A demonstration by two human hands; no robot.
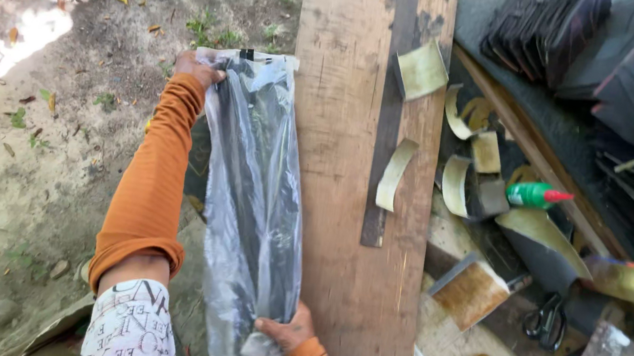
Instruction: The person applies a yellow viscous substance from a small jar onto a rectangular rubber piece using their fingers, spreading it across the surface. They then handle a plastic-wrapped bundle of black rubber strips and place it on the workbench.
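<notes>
While left hand [197, 70] fingers pinch plastic bag [254, 194] top, right hand [283, 333] grips bottom, prob w/ dark strips inside

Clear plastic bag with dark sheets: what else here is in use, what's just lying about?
In hand: clear plastic bag of dark sheets, left hand at its top, right hand at its bottom.
Lying about: green glue bottle, black scissors, long wooden plank, curled yellowish strips.

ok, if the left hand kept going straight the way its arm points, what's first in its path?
The left hand grips the far end of the clear plastic bag and points away from the person. Beyond it lies only dirt ground with weeds; the way looks free, though depth is uncertain.
</notes>
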